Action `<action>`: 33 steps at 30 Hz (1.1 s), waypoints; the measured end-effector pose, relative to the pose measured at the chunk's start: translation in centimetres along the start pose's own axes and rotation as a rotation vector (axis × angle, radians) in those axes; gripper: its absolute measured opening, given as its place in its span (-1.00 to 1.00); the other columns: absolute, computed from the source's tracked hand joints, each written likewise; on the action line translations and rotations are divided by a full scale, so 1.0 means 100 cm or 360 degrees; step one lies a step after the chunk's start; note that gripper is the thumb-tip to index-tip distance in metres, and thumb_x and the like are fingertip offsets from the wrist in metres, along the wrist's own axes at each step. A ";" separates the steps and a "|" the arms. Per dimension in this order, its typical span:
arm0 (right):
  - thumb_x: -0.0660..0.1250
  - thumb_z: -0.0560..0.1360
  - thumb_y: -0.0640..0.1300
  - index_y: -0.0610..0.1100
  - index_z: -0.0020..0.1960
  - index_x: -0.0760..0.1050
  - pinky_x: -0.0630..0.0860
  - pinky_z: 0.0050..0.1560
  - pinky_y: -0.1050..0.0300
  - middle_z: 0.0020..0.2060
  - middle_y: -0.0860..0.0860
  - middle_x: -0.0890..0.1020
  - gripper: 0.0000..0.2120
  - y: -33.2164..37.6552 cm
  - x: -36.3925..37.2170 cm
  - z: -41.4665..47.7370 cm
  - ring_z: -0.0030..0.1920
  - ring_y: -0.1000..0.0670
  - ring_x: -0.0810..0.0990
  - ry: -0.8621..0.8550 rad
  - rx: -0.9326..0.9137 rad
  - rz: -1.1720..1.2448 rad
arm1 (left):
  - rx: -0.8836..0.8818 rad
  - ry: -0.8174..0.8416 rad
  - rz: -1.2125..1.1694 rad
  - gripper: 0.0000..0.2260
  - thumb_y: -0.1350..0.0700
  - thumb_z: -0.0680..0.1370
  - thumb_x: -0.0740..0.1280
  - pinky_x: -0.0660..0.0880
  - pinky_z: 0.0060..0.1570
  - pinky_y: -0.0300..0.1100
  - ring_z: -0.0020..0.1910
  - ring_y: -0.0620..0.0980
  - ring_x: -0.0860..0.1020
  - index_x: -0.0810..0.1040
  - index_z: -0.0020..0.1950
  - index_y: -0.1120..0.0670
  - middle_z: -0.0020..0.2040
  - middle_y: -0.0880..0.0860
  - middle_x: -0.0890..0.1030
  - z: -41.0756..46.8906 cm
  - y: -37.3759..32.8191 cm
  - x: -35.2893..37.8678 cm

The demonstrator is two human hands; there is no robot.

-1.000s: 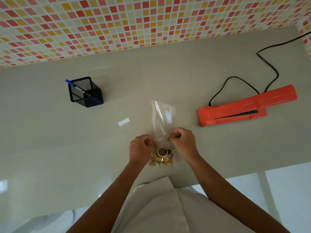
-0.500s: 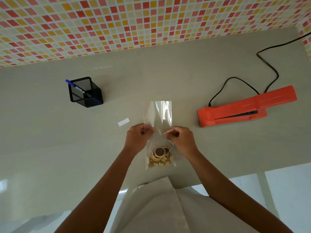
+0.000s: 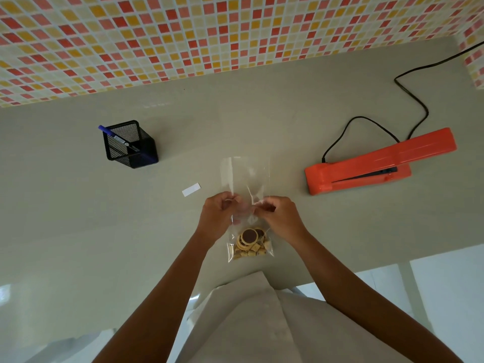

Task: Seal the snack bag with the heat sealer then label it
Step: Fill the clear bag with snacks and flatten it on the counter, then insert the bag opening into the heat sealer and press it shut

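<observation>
Grey table point(image 3: 78, 231), orange sealer point(image 3: 366, 166) out at 2 o'clock. Clear bag point(image 3: 246, 179) is dead centre, snacks bunched at its 6 o'clock end. Left hand point(image 3: 217, 218) and right hand point(image 3: 282, 218) each pinch its middle. Mesh cup point(image 3: 129, 145) is at 10, and the white label point(image 3: 191, 189) is near the bag's 9 o'clock.

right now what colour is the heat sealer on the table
Bright orange-red, with a black cord; the heat sealer shows clearly in the head view, right of the bag.
</observation>
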State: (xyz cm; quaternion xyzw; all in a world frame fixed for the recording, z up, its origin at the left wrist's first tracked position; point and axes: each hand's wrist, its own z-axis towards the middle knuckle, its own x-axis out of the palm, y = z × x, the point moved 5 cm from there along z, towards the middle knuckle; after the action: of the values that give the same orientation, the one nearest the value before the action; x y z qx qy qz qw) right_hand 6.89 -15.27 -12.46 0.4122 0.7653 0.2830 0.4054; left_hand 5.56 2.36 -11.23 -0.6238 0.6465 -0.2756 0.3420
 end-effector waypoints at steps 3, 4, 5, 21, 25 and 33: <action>0.48 0.49 -0.07 -0.12 0.00 0.70 0.53 -0.17 0.32 -0.21 0.04 0.72 -0.86 0.000 -0.003 -0.006 -0.23 0.16 0.66 -0.0017 -0.0044 0.0075 | 0.0008 0.0042 -0.0067 -0.85 0.17 0.60 0.35 0.66 -0.19 0.05 -0.16 0.08 0.72 0.63 0.06 0.24 -0.12 0.17 0.71 -0.004 -0.001 0.002; 0.47 0.50 -0.08 -0.14 -0.01 0.70 0.56 -0.16 0.26 -0.22 0.02 0.72 -0.85 -0.001 -0.004 -0.009 -0.22 0.11 0.67 -0.0040 -0.0061 0.0086 | 0.0013 0.0055 -0.0072 -0.84 0.17 0.60 0.34 0.66 -0.18 0.05 -0.17 0.06 0.72 0.63 0.06 0.24 -0.13 0.16 0.71 -0.005 -0.002 0.003; 0.46 0.51 -0.08 -0.16 -0.03 0.70 0.56 -0.16 0.21 -0.24 0.01 0.72 -0.85 -0.001 -0.006 -0.012 -0.24 0.09 0.67 -0.0064 -0.0073 0.0110 | 0.0020 0.0077 -0.0079 -0.84 0.16 0.60 0.34 0.65 -0.20 0.02 -0.17 0.07 0.72 0.63 0.05 0.24 -0.13 0.16 0.72 -0.007 -0.003 0.004; 0.35 0.59 -0.18 -0.16 -0.18 0.65 0.52 -0.21 0.25 -0.34 0.03 0.68 -0.80 -0.023 -0.073 -0.088 -0.29 0.09 0.62 -0.0327 -0.0067 0.0376 | 0.0091 0.0682 -0.0047 -0.73 0.07 0.66 0.20 0.60 0.03 -0.03 0.00 0.12 0.70 0.61 0.15 0.19 0.01 0.15 0.72 -0.048 -0.027 0.080; 0.34 0.59 -0.15 -0.15 -0.17 0.66 0.55 -0.18 0.07 -0.31 -0.07 0.68 -0.80 -0.048 -0.097 -0.104 -0.29 0.00 0.62 -0.0437 -0.0048 0.0336 | 0.0107 0.0805 -0.0006 -0.74 0.07 0.66 0.20 0.60 0.03 -0.11 0.04 0.11 0.69 0.63 0.15 0.15 0.03 0.14 0.72 -0.059 -0.031 0.113; 0.33 0.60 -0.17 -0.17 -0.15 0.67 0.54 -0.17 0.16 -0.29 -0.06 0.69 -0.79 -0.093 -0.159 -0.124 -0.27 0.01 0.61 -0.0449 -0.0011 0.0384 | 0.0140 0.0861 0.0087 -0.75 0.05 0.66 0.21 0.60 0.11 -0.04 0.06 0.08 0.68 0.63 0.16 0.11 0.05 0.12 0.72 -0.072 -0.028 0.188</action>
State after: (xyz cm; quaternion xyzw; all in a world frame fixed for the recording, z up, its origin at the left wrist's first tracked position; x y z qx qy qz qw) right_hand -2.19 -34.85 -7.11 0.5353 0.6448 0.2714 0.4732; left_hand 1.86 -17.07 -6.47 -0.4944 0.7184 -0.4506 0.1911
